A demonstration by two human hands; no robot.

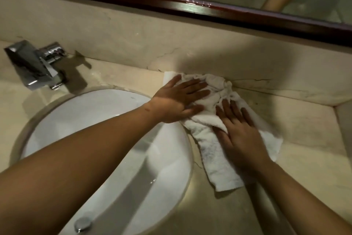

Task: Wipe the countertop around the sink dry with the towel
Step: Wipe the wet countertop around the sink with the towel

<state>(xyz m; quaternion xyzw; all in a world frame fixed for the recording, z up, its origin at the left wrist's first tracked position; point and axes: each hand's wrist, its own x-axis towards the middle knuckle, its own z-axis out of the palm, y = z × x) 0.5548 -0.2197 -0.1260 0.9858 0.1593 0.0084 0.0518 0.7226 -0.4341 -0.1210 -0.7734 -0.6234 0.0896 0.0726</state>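
Right of the sink (76, 112), the towel (215, 151) lies bunched on the countertop (304, 139). Its far end is pushed against the backsplash (133, 34) and its near end trails toward the front, beside the basin rim. Both hands lie flat on it with fingers straight and spread: the left hand (177, 99) on the far part, the right hand (240, 132) just beside it, a fold lapping over its thumb. Neither grips the cloth. Even pressure from both palms would probably dry this stretch best, drawing the towel along the wall joint, then down the strip by the rim. Flattening the bunched part first would put more cloth on the stone. The right corner and the faucet (32, 67) area likely need passes too.
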